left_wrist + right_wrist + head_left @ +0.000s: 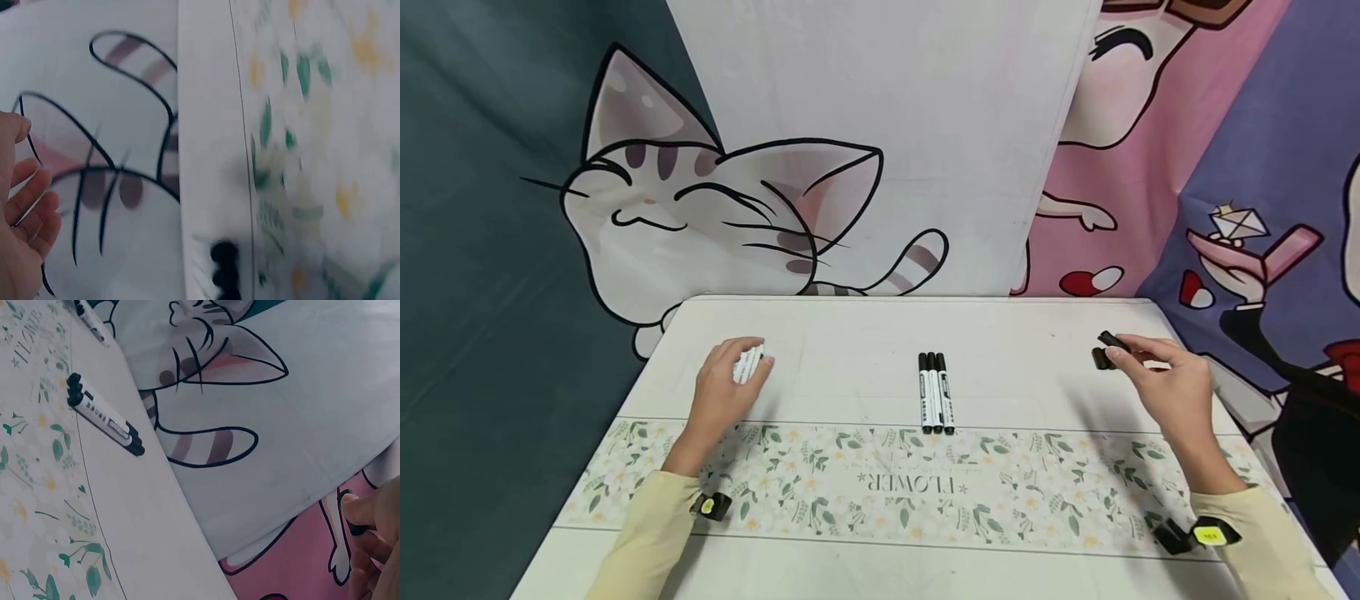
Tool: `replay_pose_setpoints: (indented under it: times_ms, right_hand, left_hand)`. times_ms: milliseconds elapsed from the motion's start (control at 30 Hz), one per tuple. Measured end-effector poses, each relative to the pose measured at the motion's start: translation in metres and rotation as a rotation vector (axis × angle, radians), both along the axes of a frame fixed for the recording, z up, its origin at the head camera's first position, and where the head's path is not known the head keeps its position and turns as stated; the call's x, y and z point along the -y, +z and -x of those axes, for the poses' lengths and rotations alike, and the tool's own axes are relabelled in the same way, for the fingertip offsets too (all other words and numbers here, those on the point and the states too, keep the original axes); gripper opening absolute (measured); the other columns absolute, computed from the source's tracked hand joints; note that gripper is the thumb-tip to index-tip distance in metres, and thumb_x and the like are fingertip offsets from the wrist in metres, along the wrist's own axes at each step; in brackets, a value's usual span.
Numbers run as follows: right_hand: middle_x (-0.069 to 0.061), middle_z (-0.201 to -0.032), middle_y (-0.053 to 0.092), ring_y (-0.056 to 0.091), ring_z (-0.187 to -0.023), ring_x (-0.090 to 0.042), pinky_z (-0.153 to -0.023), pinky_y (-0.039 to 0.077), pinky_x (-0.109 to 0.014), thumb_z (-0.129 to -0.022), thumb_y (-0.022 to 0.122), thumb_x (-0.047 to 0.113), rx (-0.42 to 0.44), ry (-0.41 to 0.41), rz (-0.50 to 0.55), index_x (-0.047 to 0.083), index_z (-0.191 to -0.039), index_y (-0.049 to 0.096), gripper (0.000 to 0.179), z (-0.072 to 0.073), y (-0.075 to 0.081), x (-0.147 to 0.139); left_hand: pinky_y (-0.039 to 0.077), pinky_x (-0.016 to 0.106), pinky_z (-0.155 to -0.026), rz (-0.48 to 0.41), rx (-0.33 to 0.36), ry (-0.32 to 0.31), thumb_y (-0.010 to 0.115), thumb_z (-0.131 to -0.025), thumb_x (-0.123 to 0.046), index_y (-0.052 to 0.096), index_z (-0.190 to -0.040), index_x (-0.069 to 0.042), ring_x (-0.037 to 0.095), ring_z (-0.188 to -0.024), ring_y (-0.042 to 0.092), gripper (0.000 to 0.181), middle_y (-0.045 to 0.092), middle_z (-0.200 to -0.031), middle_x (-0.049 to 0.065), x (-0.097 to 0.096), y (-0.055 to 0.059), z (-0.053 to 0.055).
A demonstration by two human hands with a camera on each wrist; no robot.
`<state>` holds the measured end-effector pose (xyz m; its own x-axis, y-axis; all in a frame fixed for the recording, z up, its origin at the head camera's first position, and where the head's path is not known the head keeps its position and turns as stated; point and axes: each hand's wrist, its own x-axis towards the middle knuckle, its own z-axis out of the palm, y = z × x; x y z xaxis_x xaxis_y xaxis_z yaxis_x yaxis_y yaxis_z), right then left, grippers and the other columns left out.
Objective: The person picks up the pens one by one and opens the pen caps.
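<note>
My left hand (726, 379) is held above the left part of the table, thumb and fingers apart. Behind its fingers lies a white-bodied bunch (748, 364), partly covered by the hand. In the left wrist view the left hand (28, 212) is loosely curved with nothing between thumb and fingers. Three black-capped white markers (936, 393) lie side by side at mid-table. On the right, my right hand (1168, 379) pinches a small black object (1112, 339) between thumb and fingers; its kind is unclear. The right wrist view shows it dimly (355, 515) at the thumb.
A white table (835, 350) carries a floral strip (775, 483) printed with upside-down lettering. Behind it hangs a cartoon cat curtain (700, 225), with pink and purple cloth on the right. Each wrist wears a black device (1213, 532).
</note>
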<state>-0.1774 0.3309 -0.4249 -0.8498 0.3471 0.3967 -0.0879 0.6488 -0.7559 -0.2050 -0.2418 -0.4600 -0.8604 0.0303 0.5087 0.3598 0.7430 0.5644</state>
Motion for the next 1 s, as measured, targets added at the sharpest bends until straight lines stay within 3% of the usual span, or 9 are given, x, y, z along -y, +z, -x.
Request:
replay_pose_setpoints:
  times_ms: [200,467,667,867,1000]
  right_hand:
    - [0.035,-0.082,0.061,0.056,-0.081,0.006,-0.059,0.042,-0.014,-0.088,0.082,0.032,0.161,-0.053,0.095,0.007,-0.122,0.076,0.043,0.007,-0.001,-0.018]
    - [0.041,-0.074,0.057,0.056,-0.080,0.013,-0.065,0.044,-0.011,-0.089,0.079,0.043,0.310,-0.107,0.163,0.007,-0.129,0.072,0.054,0.023,-0.012,-0.047]
    - [0.042,-0.071,0.056,0.052,-0.089,0.011,-0.076,0.043,-0.016,-0.086,0.079,0.052,0.405,-0.178,0.203,0.015,-0.126,0.075,0.055,0.037,-0.026,-0.068]
    - [0.040,-0.073,0.051,0.055,-0.116,-0.013,-0.094,0.046,-0.034,-0.082,0.074,0.065,0.525,-0.232,0.190,0.018,-0.131,0.072,0.067,0.049,-0.039,-0.088]
    - [0.041,-0.070,0.048,0.054,-0.101,-0.003,-0.087,0.044,-0.027,-0.083,0.073,0.066,0.551,-0.262,0.181,0.016,-0.131,0.072,0.069,0.057,-0.048,-0.099]
  left_hand:
    - [0.047,0.043,-0.093,-0.110,0.045,-0.119,0.071,-0.098,-0.020,0.067,-0.127,-0.006,0.026,-0.113,0.059,0.032,0.065,-0.125,0.010,-0.026,0.009,-0.013]
    - [0.048,0.038,-0.095,-0.097,0.038,-0.217,0.072,-0.097,-0.017,0.066,-0.130,-0.010,0.023,-0.118,0.059,0.034,0.065,-0.128,0.006,-0.049,0.014,-0.026]
    - [0.049,0.039,-0.096,-0.146,0.096,-0.277,0.071,-0.098,-0.019,0.065,-0.132,-0.015,0.019,-0.118,0.059,0.034,0.065,-0.131,0.001,-0.065,0.018,-0.036]
    - [0.050,0.047,-0.094,-0.140,0.120,-0.310,0.071,-0.098,-0.020,0.066,-0.131,-0.016,0.022,-0.116,0.059,0.034,0.063,-0.133,0.001,-0.077,0.016,-0.039]
    - [0.051,0.048,-0.095,-0.145,0.115,-0.329,0.072,-0.097,-0.018,0.066,-0.129,-0.012,0.023,-0.117,0.059,0.033,0.063,-0.132,0.002,-0.084,0.013,-0.038]
